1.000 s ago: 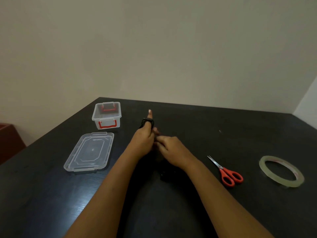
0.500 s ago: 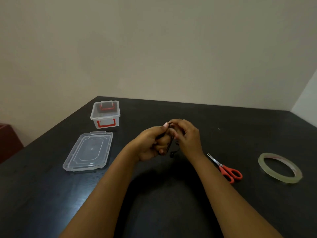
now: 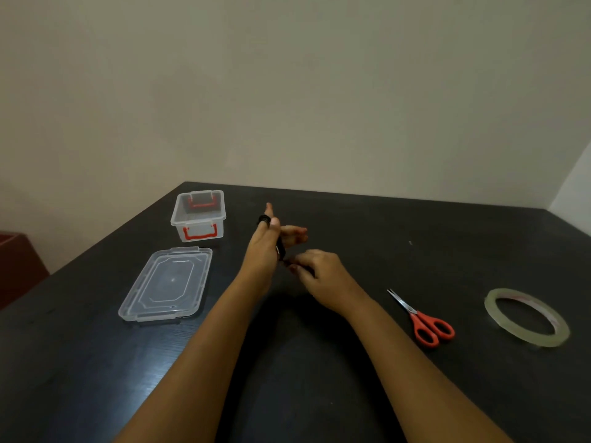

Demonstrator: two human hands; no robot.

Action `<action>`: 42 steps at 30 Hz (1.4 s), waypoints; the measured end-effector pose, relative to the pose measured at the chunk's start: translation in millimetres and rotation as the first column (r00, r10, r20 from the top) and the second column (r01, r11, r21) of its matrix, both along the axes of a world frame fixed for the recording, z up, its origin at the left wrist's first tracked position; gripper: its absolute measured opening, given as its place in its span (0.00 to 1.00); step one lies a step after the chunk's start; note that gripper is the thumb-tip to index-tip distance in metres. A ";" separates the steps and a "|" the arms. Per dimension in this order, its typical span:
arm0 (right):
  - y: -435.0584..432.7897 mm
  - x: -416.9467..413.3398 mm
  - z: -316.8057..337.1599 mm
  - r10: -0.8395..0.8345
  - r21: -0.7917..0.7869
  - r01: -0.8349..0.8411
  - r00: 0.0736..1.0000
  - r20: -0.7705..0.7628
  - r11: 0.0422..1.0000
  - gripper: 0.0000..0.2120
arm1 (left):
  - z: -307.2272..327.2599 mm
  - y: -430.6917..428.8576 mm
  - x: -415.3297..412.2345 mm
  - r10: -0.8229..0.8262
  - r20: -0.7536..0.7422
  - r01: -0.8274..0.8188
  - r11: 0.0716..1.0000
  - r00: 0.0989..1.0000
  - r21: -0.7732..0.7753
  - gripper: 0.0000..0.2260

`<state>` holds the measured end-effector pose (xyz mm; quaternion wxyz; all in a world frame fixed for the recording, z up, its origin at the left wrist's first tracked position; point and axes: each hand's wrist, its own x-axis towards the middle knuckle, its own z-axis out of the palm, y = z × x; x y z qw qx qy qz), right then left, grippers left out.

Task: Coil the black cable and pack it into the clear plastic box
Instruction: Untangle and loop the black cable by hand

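Observation:
The black cable (image 3: 264,220) is wound in loops around the fingers of my left hand (image 3: 263,247), which is held edge-up over the dark table with its fingers stretched forward. Just to its right, my right hand (image 3: 319,276) pinches the cable's loose end near the left palm. Most of the cable is hidden between the hands. The clear plastic box (image 3: 198,215) with red latches stands uncovered at the table's far left. Its clear lid (image 3: 166,284) lies flat on the table in front of it.
Red-handled scissors (image 3: 422,321) lie on the dark table (image 3: 351,378) to the right of my right arm. A roll of clear tape (image 3: 526,316) lies farther right. A reddish-brown piece of furniture (image 3: 16,266) stands beyond the table's left edge.
My left hand has turned from a curled grip to edge-up with fingers stretched forward. My right hand has dropped from over the left fingers to beside the palm, still on the cable.

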<state>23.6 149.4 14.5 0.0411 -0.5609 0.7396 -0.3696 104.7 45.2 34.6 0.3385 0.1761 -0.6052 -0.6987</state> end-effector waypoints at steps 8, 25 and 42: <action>6.7 -8.3 1.5 0.010 -0.299 -0.059 0.987 -0.163 0.952 0.09 | -0.4 7.8 3.7 -0.183 0.310 0.234 0.963 0.933 -0.133 0.16; 10.2 -6.7 2.5 0.111 -0.250 -0.029 0.939 0.324 0.968 0.09 | 2.4 13.1 7.7 -0.332 0.256 0.277 0.934 0.908 0.227 0.18; 10.5 -20.2 -4.0 0.058 -0.207 0.046 0.881 0.470 0.977 0.11 | 9.3 17.4 10.9 -0.438 0.236 0.380 0.889 0.867 0.255 0.13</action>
